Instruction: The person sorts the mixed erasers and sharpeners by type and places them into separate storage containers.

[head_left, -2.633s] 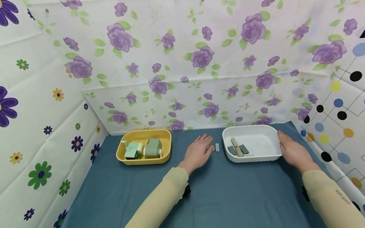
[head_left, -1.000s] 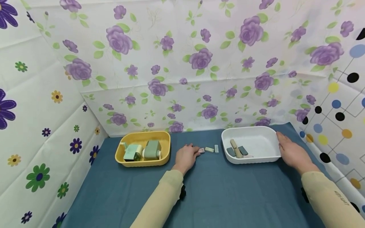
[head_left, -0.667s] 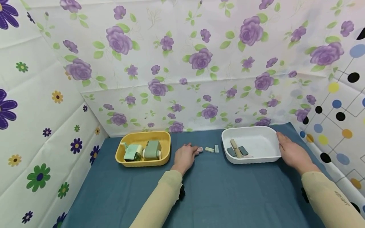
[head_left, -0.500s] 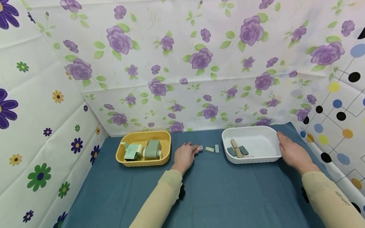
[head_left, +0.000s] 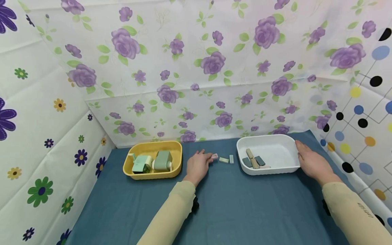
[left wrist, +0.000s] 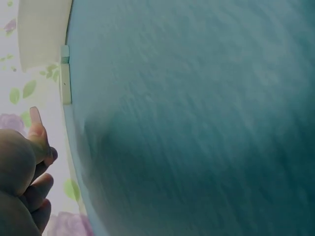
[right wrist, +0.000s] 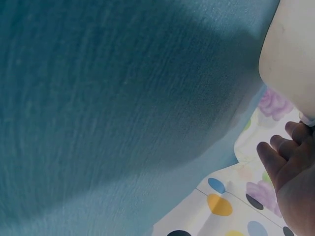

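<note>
Between thumb and fingertips, my left hand (head_left: pixel 197 166) pinches a small pink rectangular block (head_left: pixel 214 156), perhaps an eraser; the left wrist view shows the block (left wrist: pixel 35 115) sticking out past the thumb. Just right of it on the cloth lie a pale yellow-green block (head_left: pixel 224 160) and a light blue-grey block (head_left: pixel 231 159). My right hand (head_left: pixel 313 163) rests with straight fingers against the right end of a white tray (head_left: pixel 283 153). Inside that tray are dark grey-green blocks (head_left: pixel 259 160), tan pieces (head_left: pixel 252 158) and a thin pinkish piece.
A yellow tray (head_left: pixel 128 170) at the left holds a mint-green object (head_left: pixel 142 164) and a grey-green one (head_left: pixel 163 160), both like toy machines or sharpeners. Blue cloth (head_left: pixel 239 204) covers the table. Flower-patterned sheets (head_left: pixel 196 68) stand behind and at the left, a dotted one at the right.
My left hand has drawn back leftward from over the small blocks, uncovering them, and has taken the pink one, shifting it slightly away from me. The right hand stays at the white tray.
</note>
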Demonstrator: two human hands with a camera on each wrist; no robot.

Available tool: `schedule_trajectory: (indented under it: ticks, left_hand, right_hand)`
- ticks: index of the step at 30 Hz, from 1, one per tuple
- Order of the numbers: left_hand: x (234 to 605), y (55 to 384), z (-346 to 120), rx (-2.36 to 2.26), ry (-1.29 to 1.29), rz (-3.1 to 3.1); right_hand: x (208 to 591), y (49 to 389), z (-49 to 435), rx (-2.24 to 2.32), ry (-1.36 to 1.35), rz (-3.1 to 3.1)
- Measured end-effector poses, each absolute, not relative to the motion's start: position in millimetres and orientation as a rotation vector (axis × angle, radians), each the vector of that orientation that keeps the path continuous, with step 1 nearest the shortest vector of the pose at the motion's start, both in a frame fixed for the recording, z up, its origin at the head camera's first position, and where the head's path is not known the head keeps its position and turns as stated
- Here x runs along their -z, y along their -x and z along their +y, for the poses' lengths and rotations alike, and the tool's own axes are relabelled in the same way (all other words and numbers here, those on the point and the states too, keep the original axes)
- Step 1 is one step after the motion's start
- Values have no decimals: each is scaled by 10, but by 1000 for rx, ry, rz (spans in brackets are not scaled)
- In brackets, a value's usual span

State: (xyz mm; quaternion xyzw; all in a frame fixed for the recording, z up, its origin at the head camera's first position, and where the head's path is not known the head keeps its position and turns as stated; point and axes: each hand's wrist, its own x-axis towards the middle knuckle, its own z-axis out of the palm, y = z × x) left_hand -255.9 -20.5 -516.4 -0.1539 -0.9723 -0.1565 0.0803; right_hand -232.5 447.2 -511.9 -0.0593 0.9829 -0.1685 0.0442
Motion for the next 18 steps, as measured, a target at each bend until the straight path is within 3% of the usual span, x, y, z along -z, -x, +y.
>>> schedule_trajectory:
  ticks: [18]
  left_hand:
    - [5027, 2519, 154, 563, 549, -2798]
  right_hand:
    - [5159, 2352, 4477, 488, 174, 3025]
